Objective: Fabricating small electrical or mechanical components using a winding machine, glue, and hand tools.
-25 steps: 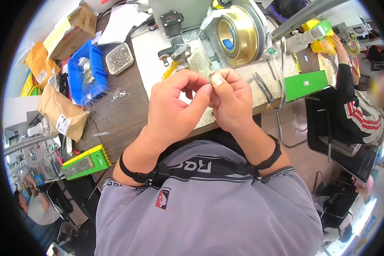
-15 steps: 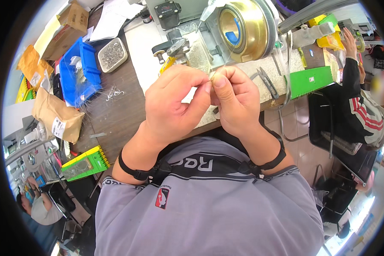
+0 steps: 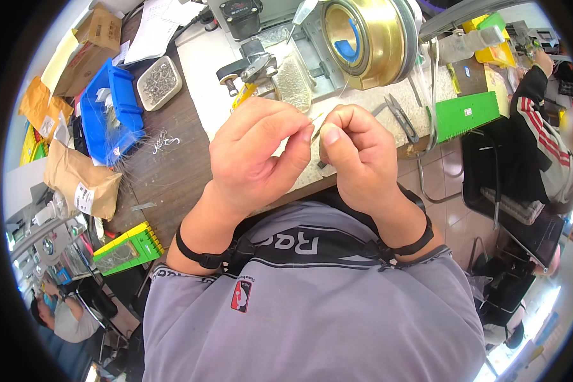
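Strip: slender golden-yellow strip (image 3: 318, 117), short and bright, with a thin darker stretch just below; its material is too small to tell.
Place: in the narrow gap between the 2 hands, over the pale flat board (image 3: 200, 76).
Left hand (image 3: 256, 151): thumb and forefinger clamped on the strip.
Right hand (image 3: 360, 153): thumb pressed to curled forefinger; cannot tell what it grips.
Beyond: round brass-coloured reel (image 3: 383, 54).
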